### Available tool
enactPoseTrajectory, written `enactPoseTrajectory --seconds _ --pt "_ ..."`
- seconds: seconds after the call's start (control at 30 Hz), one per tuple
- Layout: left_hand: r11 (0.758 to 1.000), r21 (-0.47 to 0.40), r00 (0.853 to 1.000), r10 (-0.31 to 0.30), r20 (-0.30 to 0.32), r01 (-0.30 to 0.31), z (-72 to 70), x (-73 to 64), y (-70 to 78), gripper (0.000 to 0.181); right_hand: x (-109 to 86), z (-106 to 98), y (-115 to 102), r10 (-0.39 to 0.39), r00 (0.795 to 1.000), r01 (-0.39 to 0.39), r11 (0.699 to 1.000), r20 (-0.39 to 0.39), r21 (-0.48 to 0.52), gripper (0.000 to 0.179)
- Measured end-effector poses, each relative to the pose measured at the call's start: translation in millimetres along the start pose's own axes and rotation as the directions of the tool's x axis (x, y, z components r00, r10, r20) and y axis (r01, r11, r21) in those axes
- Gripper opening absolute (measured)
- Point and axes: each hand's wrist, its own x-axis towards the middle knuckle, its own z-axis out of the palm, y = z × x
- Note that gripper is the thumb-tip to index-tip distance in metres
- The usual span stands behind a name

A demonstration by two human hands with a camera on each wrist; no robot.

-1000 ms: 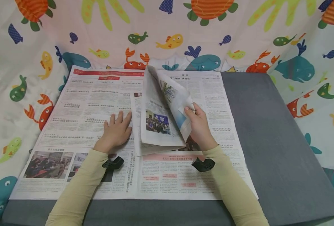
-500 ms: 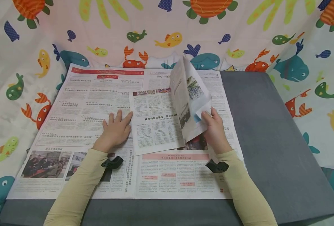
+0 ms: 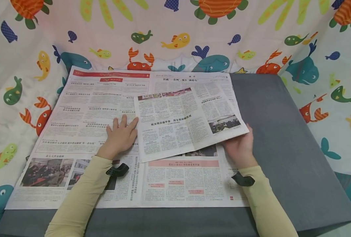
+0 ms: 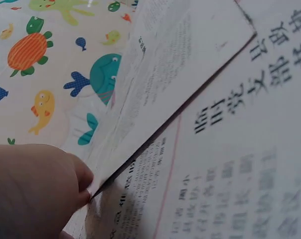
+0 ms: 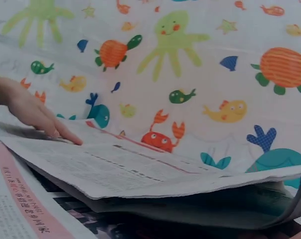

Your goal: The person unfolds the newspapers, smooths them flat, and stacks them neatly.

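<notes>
A small newspaper (image 3: 169,112), opened out with a crease down its middle, lies over a large spread newspaper (image 3: 86,135). My left hand (image 3: 119,138) rests on the large newspaper with its fingers spread, fingertips at the small newspaper's left edge. In the left wrist view, a finger of the left hand (image 4: 36,189) touches that edge. My right hand (image 3: 241,148) holds the small newspaper by its lower right corner, mostly from underneath, so its thumb is hidden. The right wrist view shows the small newspaper (image 5: 105,169) raised on its right side, with a dark gap below.
Both newspapers lie on a grey table (image 3: 282,148), whose surface shows along the right and front. A curtain (image 3: 110,39) printed with sea animals hangs behind and at both sides. Each wrist wears a black band (image 3: 118,170).
My right hand has moved right, turning the small newspaper's upper leaf from left to right until it opened out. My left hand has stayed in place.
</notes>
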Motion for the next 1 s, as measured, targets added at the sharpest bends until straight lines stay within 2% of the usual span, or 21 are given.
enactPoseTrajectory --seconds 0.07,0.13,0.2,0.27,0.4,0.5,0.57,0.63,0.7,0.73,0.77,0.8,0.83,0.87,0.9,1.0 --pt "1.000 -0.017 1.000 -0.004 -0.002 0.004 -0.3 -0.2 0.5 0.063 0.2 -3.6 -4.4 0.015 1.000 -0.014 0.999 -0.006 0.047 0.063" --pt "1.000 -0.028 1.000 -0.007 -0.008 0.006 -0.2 -0.6 1.1 0.069 0.0 -5.5 -7.2 0.007 1.000 -0.007 1.000 -0.019 0.026 0.067" --pt "1.000 -0.025 1.000 -0.007 -0.013 0.007 -0.3 -1.4 1.8 0.073 0.1 -6.1 -8.7 -0.007 1.000 0.007 0.999 -0.018 -0.046 0.069" --pt "1.000 -0.023 1.000 -0.005 -0.017 0.004 -0.6 -2.3 3.0 0.075 0.3 -5.5 -9.2 -0.042 0.999 0.039 0.983 -0.015 -0.179 0.069" --pt "1.000 -0.027 1.000 0.001 -0.016 -0.002 -0.8 -3.6 5.1 0.076 0.6 -4.1 -12.9 -0.116 0.991 0.081 0.912 -0.064 -0.403 0.068" --pt "1.000 -0.026 1.000 0.006 -0.023 -0.006 0.1 -3.6 5.6 0.076 -1.6 -2.5 -20.0 -0.194 0.971 0.094 0.852 -0.143 -0.516 0.063" --pt "1.000 -0.023 1.000 0.007 -0.030 -0.008 0.9 -3.3 5.6 0.076 -3.7 -0.9 -25.0 -0.252 0.950 0.111 0.822 -0.182 -0.559 0.060" --pt "1.000 -0.018 0.999 0.010 -0.038 -0.011 2.0 -2.4 4.8 0.076 -5.3 -0.3 -28.5 -0.330 0.919 0.136 0.777 -0.214 -0.614 0.057" --pt "1.000 -0.013 0.999 0.012 -0.042 -0.013 3.0 -1.7 3.9 0.076 -5.9 0.8 -29.2 -0.409 0.887 0.179 0.733 -0.214 -0.657 0.052" --pt "1.000 -0.012 0.999 0.012 -0.044 -0.013 3.5 -1.5 3.4 0.076 -5.5 1.4 -28.3 -0.453 0.869 0.200 0.693 -0.201 -0.693 0.050" --pt "1.000 -0.011 0.999 0.013 -0.046 -0.014 3.9 -1.3 3.0 0.076 -5.6 2.8 -26.7 -0.490 0.854 0.216 0.639 -0.175 -0.738 0.048" --pt "1.000 -0.009 0.999 0.014 -0.049 -0.014 4.3 -0.9 2.6 0.076 -6.1 5.0 -24.6 -0.519 0.843 0.227 0.582 -0.143 -0.781 0.047" --pt "1.000 -0.008 0.999 0.013 -0.050 -0.014 4.7 -0.8 2.4 0.076 -7.0 7.9 -22.2 -0.532 0.840 0.223 0.516 -0.106 -0.827 0.047" --pt "1.000 -0.008 0.999 0.012 -0.051 -0.012 4.8 -0.8 2.3 0.076 -7.7 10.7 -19.3 -0.527 0.848 0.208 0.442 -0.065 -0.873 0.049" --pt "1.000 -0.009 0.999 0.010 -0.051 -0.010 4.9 -0.8 2.4 0.076 -8.5 13.6 -16.2 -0.502 0.864 0.178 0.352 -0.026 -0.919 0.052" --pt "1.000 -0.015 0.999 0.004 -0.049 -0.005 4.7 -0.8 3.2 0.076 -10.7 20.3 -5.1 -0.340 0.937 0.108 0.044 0.087 -0.993 0.062"
